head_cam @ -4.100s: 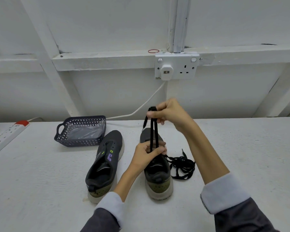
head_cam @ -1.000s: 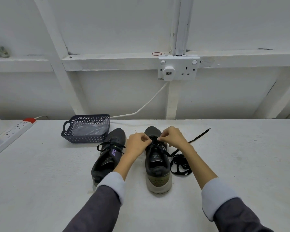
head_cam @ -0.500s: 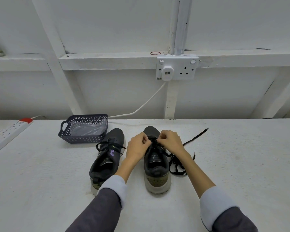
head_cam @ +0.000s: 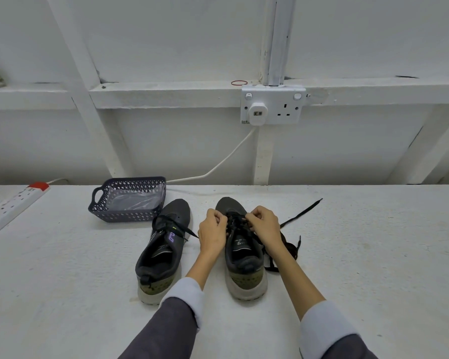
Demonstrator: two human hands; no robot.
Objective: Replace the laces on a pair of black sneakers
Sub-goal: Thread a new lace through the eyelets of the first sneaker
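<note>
Lying on top of the right sneaker [head_cam: 245,257], the black lace [head_cam: 234,221] is pinched by the left hand [head_cam: 212,230] and the right hand [head_cam: 265,226], fingers curled.

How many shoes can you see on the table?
2. The left sneaker sits by the basket, untouched. The right sneaker is beside it, where the left hand and right hand pinch its lace. No others seem hidden.
</note>
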